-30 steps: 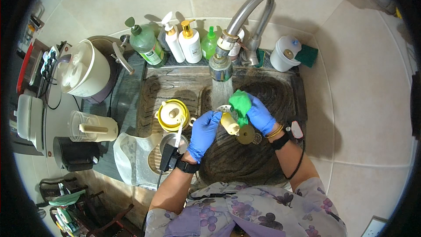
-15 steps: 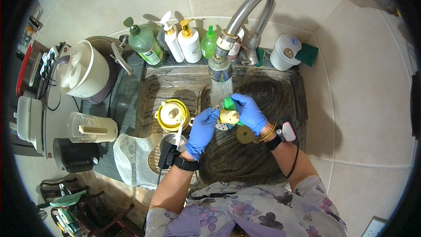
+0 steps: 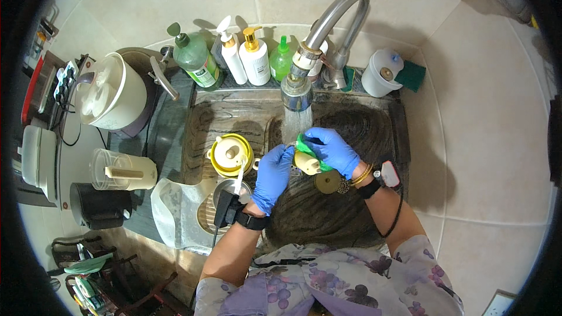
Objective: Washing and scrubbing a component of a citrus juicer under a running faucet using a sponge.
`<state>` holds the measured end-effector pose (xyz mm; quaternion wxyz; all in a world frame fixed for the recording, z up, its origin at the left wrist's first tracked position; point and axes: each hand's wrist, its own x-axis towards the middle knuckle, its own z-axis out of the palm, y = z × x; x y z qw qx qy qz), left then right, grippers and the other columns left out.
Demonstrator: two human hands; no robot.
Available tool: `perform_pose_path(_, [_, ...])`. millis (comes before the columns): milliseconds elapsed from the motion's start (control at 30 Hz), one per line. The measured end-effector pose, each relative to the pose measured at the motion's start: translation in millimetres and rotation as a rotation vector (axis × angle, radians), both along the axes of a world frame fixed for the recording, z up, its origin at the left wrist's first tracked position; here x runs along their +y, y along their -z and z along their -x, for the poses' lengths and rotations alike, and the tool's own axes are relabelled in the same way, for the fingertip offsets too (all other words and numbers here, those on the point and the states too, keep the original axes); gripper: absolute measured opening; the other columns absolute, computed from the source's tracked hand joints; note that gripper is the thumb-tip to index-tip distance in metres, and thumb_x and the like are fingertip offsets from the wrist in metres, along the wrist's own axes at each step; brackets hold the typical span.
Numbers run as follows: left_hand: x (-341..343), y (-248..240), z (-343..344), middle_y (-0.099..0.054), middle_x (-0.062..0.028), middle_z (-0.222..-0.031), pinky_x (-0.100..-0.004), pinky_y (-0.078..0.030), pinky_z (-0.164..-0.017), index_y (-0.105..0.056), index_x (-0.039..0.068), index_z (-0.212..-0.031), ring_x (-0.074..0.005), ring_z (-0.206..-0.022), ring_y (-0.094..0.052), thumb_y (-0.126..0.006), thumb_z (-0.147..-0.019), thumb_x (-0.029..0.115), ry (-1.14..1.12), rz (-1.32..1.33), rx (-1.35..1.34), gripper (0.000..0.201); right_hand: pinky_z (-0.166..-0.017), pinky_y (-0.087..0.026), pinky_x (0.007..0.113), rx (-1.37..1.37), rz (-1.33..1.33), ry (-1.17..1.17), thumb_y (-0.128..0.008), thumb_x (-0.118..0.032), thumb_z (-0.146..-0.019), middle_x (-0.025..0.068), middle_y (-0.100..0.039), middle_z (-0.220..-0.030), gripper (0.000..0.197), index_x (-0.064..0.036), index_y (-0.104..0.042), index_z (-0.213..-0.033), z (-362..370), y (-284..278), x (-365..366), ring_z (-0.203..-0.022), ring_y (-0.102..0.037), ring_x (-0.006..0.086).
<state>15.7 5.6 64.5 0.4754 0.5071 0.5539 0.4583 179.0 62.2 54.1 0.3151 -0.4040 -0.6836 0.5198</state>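
Both my hands wear blue gloves and meet over the dark sink (image 3: 316, 222), just below the running tap (image 3: 297, 93). My left hand (image 3: 273, 177) is closed on one end of a small cream-yellow piece with a rounded knob (image 3: 307, 163); its exact kind I cannot make out. My right hand (image 3: 333, 149) presses a green cloth or scrubbing pad (image 3: 302, 143) against its far side. Below my right hand lies a round olive-brown disc (image 3: 326, 181) on the sink floor. Water (image 3: 298, 120) falls right behind my fingers.
A yellow-rimmed bowl with a cream lidded pot (image 3: 229, 153) stands on the left drainboard, near a metal bowl (image 3: 225, 190). Behind the sink are several pump bottles (image 3: 254, 61), a white tub (image 3: 380, 75) and a green scouring pad (image 3: 411, 76). Left sits a white cooker (image 3: 120, 102).
The cream-yellow piece has tilted and dropped slightly toward me. The green cloth now wraps more of its right side, and my right hand has shifted a little right.
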Motion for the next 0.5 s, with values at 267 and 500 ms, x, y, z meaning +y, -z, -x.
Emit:
perform_pose_path(267, [-2, 11, 4, -0.056, -0.0073, -0.069, -0.0234, -0.041, -0.061, -0.057, -0.004, -0.091, -0.0073, -0.066, -0.046, -0.051, -0.088, 0.015, -0.068, 0.019, 0.030, 0.020, -0.069, -0.045, 0.023, 0.134, 0.084, 0.180, -0.056, -0.006, -0.082, 0.0051, -0.061, -0.081, 0.014, 0.0004, -0.060, -0.094, 0, 4, 3, -0.073, -0.055, 0.0095])
perform_pose_path(500, [0, 15, 20, -0.053, 0.0026, -0.075, -0.0190, -0.041, -0.061, -0.058, -0.001, -0.093, -0.0042, -0.067, -0.047, -0.049, -0.089, 0.012, -0.147, 0.069, -0.116, 0.016, -0.065, -0.048, 0.024, 0.666, 0.680, 0.277, -0.054, -0.012, -0.085, 0.0021, -0.060, -0.082, 0.017, -0.0021, -0.057, -0.099, 2, -10, 11, -0.070, -0.058, 0.0120])
